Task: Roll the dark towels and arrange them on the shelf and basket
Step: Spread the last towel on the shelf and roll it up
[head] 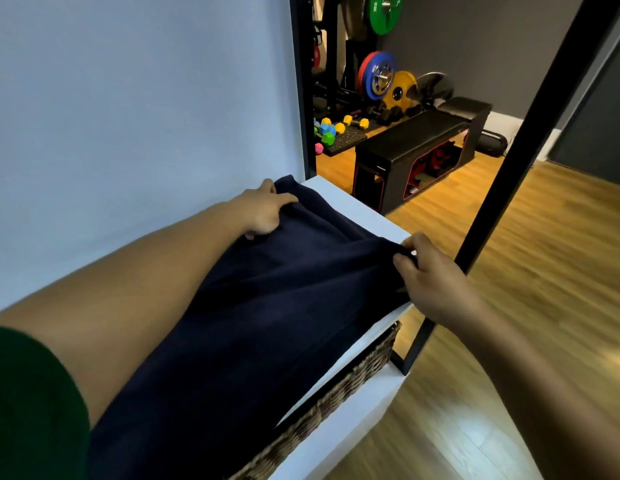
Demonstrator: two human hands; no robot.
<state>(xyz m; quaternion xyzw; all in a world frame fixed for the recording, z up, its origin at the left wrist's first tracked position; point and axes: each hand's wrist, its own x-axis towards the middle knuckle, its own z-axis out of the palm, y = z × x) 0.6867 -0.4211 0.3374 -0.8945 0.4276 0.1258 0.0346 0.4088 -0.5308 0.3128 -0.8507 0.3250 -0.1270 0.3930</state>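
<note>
- Navy towel [267, 323] lies spread along the top of the white shelf [353, 209], its near part draped over the front edge above the basket.
- Left hand [263, 213] grips the towel's far corner by the wall, fingers curled into the cloth.
- Right hand [429, 275] pinches the towel's right edge, at the shelf's front.
- Woven basket [336, 400] sits under the shelf top, its rim showing below the cloth.
- Black post [502, 188] leans at the right; a black bench [416, 140] and coloured weight plates [377, 76] stand beyond on the wooden floor [544, 271].

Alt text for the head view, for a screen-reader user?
Two bare hands hold a dark navy towel stretched over a white shelf top: the left hand grips its far corner, the right hand pinches the right edge. A woven basket sits beneath.
</note>
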